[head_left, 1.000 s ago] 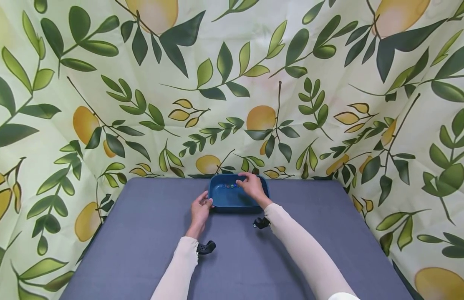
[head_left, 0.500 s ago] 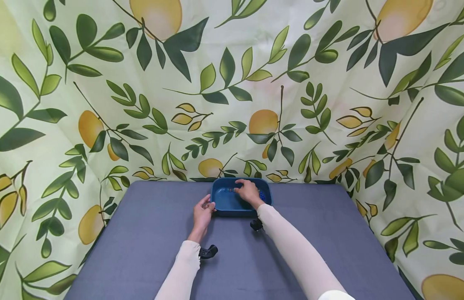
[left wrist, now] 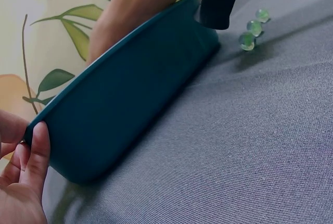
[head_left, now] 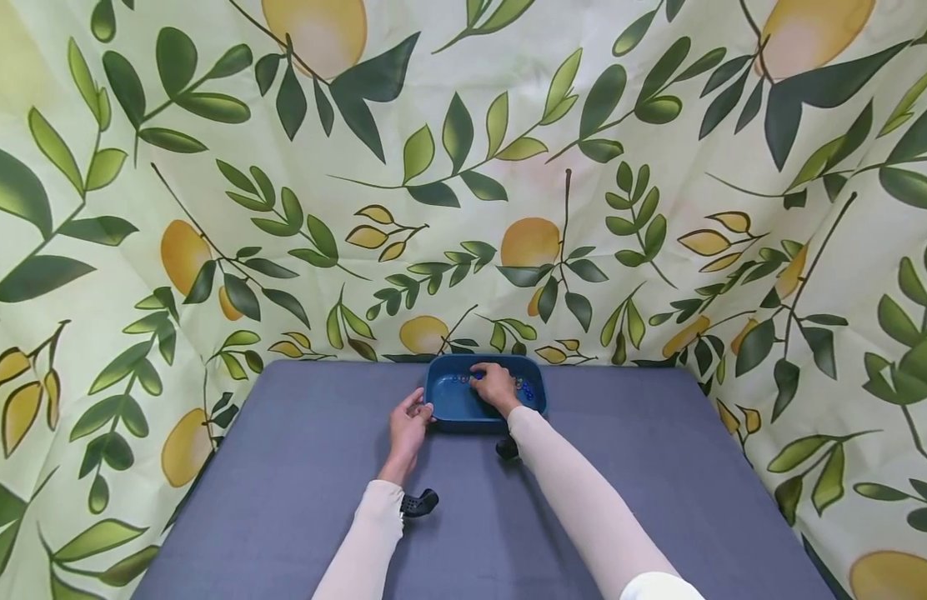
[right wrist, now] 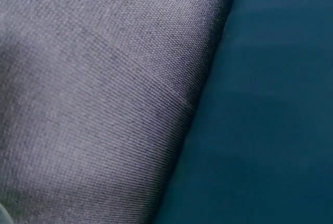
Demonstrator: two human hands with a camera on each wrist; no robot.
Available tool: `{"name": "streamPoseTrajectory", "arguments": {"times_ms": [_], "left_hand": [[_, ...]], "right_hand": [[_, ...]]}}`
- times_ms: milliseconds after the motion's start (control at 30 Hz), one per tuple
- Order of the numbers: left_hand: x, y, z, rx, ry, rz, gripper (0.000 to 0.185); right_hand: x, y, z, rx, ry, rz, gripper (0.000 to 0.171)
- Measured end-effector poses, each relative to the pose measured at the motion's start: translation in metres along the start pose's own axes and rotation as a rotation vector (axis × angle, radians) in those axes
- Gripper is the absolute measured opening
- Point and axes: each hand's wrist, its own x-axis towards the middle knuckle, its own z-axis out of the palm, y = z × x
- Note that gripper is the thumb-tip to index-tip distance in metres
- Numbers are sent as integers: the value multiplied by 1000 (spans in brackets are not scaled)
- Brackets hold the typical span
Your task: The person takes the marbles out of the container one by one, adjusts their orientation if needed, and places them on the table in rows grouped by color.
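one tray point(head_left: 448, 400); perhaps three beads point(left wrist: 253, 28)

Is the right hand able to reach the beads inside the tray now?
Probably yes: the right hand is already inside the open tray, beside the beads, with nothing covering them.

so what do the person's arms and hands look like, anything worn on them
Both arms wear long, close-fitting pale cream sleeves that end at the wrists. The left hand and right hand are bare, with no gloves or rings that can be made out. A small black camera mount is strapped under each wrist.
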Motion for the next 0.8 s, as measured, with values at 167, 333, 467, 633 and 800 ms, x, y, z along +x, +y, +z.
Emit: {"name": "streamPoseTrajectory", "arguments": {"times_ms": [167, 333, 467, 633, 800], "left_hand": [[-2, 1, 0, -8, 4, -13, 44], [-2, 2, 1, 2, 2, -15, 44], [-2, 2, 1, 4, 8, -9, 45], [-3, 1, 2, -2, 11, -1, 44], [-3, 3, 1, -4, 12, -5, 45]], "right_hand": [[0, 0, 2, -7, -8, 16, 29], [0, 2, 2, -32, -36, 28, 29], [-1, 2, 2, -53, -37, 20, 24], [-2, 2, 3, -76, -26, 6, 19], [-1, 0, 4, -85, -13, -14, 16]]}}
